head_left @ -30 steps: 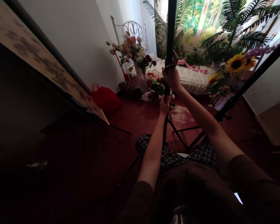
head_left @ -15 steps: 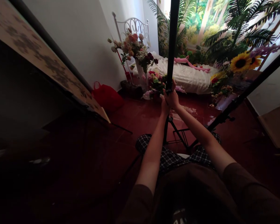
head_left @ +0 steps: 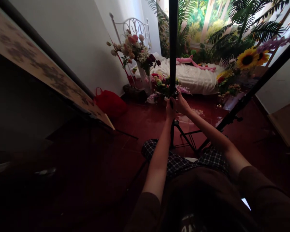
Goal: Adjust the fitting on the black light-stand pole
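Note:
A black tripod stand [head_left: 173, 42] rises upright in front of me, its slim legs spreading low over the floor. My left hand [head_left: 171, 109] is wrapped around its pole at about the middle of the view. Slightly higher and to the right, my right hand [head_left: 183, 103] has its fingers closed at the side of the pole, by a dark joint. What exactly those fingertips pinch is too small and dark to make out. Both forearms reach forward over my checked trousers [head_left: 178, 164].
A second black stand [head_left: 250, 91] slants across the right. Ahead are a white-covered bed [head_left: 195, 79], flower bouquets [head_left: 139, 48], sunflowers [head_left: 247, 59] and palm fronds [head_left: 244, 25]. On the left, a red bag [head_left: 110, 103] sits beside a leaning patterned panel [head_left: 50, 69].
My right hand has shifted off the front of the pole to its right side, apart from my left hand. My left hand still grips the pole. The view has turned slightly.

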`<state>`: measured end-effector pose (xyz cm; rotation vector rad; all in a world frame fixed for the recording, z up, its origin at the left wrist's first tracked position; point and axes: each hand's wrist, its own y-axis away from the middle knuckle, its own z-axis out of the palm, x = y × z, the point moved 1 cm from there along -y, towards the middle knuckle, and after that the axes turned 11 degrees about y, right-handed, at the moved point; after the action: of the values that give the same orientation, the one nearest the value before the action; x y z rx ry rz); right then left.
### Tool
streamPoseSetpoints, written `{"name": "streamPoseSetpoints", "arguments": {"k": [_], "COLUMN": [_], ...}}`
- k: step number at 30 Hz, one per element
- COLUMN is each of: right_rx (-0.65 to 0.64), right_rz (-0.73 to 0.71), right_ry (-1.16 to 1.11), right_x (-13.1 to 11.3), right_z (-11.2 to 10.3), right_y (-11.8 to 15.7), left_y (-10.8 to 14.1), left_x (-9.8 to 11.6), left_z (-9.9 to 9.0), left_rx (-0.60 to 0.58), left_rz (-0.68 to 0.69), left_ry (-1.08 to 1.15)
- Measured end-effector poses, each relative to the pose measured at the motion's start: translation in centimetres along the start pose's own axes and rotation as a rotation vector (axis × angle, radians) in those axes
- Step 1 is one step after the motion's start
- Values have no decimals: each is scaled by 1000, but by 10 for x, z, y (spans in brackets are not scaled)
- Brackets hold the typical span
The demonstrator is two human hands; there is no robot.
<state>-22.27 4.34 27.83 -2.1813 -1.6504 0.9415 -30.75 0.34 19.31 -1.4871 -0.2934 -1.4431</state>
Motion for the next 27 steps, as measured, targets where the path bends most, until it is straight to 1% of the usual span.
{"name": "streamPoseSetpoints", "arguments": {"k": [2, 5, 7, 9, 13, 15, 18, 22, 25, 27], "right_rx": [16, -69, -142, -180, -161, -156, -136, -91, -90, -67], "right_rz": [10, -140, -211, -196, -4, 67, 103, 141, 180, 249], "right_ry": [-3, 62, 108, 128, 143, 159, 148, 113, 43, -45], "right_x": [7, 19, 26, 31, 30, 27, 25, 29, 31, 31], "right_z": [-14, -31, -36, -36, -30, -27, -25, -22, -15, -8], "right_y": [22, 55, 71, 78, 77, 73, 66, 59, 56, 54], "left_y": [1, 2, 2, 2, 1, 1, 2, 2, 2, 2], "left_x": [-1, 0, 1, 1, 1, 2, 2, 2, 3, 4], "left_z": [1, 2, 2, 2, 0, 0, 0, 1, 0, 0], "left_rx": [41, 85, 99, 97, 81, 73, 79, 92, 80, 69], "left_rz": [-6, 14, 20, 15, 1, -2, 7, 9, -17, -37], "left_ry": [-32, -83, -99, -96, -93, -107, -132, -140, -155, -177]}}
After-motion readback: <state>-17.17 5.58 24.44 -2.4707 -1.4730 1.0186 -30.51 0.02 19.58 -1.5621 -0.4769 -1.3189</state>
